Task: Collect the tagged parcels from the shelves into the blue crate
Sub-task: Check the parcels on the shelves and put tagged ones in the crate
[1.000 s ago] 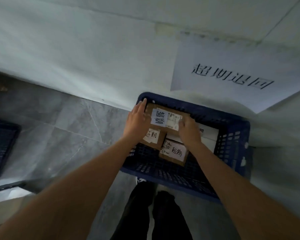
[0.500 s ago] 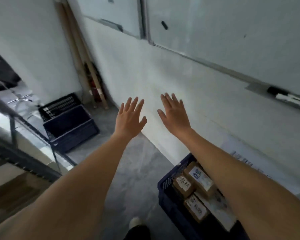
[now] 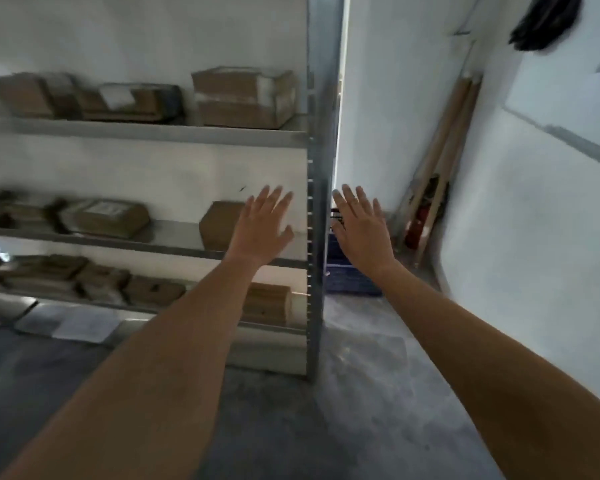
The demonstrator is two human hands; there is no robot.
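In front of the metal shelf rack [image 3: 317, 202], both arms are stretched out, palms facing away. Left hand [image 3: 262, 226] has its fingers straight and spread, holding nothing; it sits in front of a cardboard box [image 3: 217, 223] on the middle shelf, contact not clear. Right hand [image 3: 362, 230] is likewise flat with fingers spread and empty, just right of the rack's upright post. Brown parcels [image 3: 243, 97] sit on three shelf levels: several on top, a few in the middle, more on the lowest level. View is blurred, so tags on them can't be read. A blue crate [image 3: 347, 280] stands on the floor behind the rack post, partly hidden by the right hand. Wooden poles [image 3: 444, 147] lean in the corner, with a red object [image 3: 417, 225] at their base. Sheets of paper [image 3: 84, 323] lie on the floor under the rack.
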